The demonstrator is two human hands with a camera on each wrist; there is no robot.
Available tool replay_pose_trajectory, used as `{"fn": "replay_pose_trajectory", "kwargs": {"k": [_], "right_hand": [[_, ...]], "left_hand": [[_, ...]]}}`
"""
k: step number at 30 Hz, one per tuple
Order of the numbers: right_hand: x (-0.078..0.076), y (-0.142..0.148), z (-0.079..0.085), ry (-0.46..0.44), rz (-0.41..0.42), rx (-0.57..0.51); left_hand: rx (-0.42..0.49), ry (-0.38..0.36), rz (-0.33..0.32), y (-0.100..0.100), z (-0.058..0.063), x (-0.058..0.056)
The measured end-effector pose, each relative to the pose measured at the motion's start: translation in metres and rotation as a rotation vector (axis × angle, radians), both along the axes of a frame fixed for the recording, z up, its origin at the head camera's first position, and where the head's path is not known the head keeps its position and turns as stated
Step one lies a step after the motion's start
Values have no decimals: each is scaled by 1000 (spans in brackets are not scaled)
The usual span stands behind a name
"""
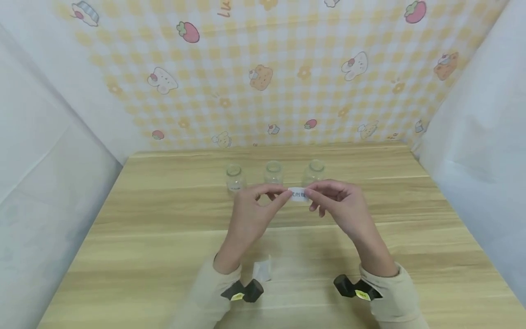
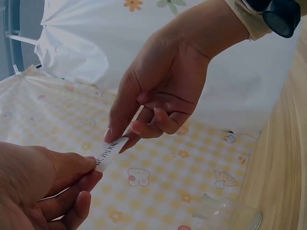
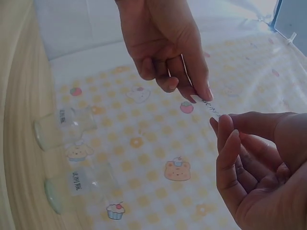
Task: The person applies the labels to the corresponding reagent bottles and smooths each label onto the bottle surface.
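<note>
A small white label (image 1: 298, 194) with printed black characters is stretched between both hands, above the table and in front of the jars. My left hand (image 1: 251, 210) pinches its left end between thumb and index finger. At the other end, the thumb and index finger of my right hand (image 1: 345, 203) pinch it too. Behind stand three clear glass jars in a row: a left jar (image 1: 235, 176), a middle jar (image 1: 273, 170) and a right jar (image 1: 315, 169). In the right wrist view, two jars carry labels, one on the upper jar (image 3: 48, 132), one on the lower jar (image 3: 55, 194).
A whitish piece of paper or film (image 1: 261, 270) lies on the wooden table (image 1: 164, 256) near the left wrist. A yellow checked cloth (image 1: 287, 100) hangs behind the table, with white sheets (image 1: 472, 151) at both sides.
</note>
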State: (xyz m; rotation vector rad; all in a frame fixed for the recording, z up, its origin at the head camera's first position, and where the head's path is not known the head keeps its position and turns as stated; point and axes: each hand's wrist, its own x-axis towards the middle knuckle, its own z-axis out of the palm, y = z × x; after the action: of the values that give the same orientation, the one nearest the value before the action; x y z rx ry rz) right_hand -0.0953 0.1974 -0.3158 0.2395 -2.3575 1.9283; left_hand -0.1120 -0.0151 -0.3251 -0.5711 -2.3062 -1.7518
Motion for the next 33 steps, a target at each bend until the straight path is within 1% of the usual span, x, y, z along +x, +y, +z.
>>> {"fn": "replay_pose_trajectory", "kwargs": {"k": [3,5,7,8,11,14,18,20,22,25,27,30,33], "right_hand": [[-3,0,-1,2,-74,5],[-7,1,-3,17,-144,3],[-12,2,-7,34,-218,-8],[-15,3,-9,50,-250,-16],[-26,7,-19,108,-313,-47],[-38,16,-27,127,-325,-18],[-46,31,-43,62,-316,66],[-47,36,-59,4,-318,93],[-50,41,-75,-36,-311,114],[-56,47,-94,-77,-300,157],[-59,51,-103,-61,-288,185],[-64,55,-111,-24,-270,216],[-68,57,-116,-16,-251,221]], "left_hand": [[14,70,-14,6,-3,-8],[17,125,-13,14,-6,-15],[28,155,-5,24,-9,-25],[32,157,2,29,-11,-30],[50,113,27,45,-18,-43],[56,53,37,58,-29,-54],[30,-29,10,68,-45,-60],[1,-78,-1,69,-58,-61],[-36,-107,2,71,-70,-65],[-87,-127,21,75,-86,-71],[-102,-112,26,78,-95,-75],[-102,-78,32,80,-105,-79],[-92,-74,26,81,-113,-83]]}}
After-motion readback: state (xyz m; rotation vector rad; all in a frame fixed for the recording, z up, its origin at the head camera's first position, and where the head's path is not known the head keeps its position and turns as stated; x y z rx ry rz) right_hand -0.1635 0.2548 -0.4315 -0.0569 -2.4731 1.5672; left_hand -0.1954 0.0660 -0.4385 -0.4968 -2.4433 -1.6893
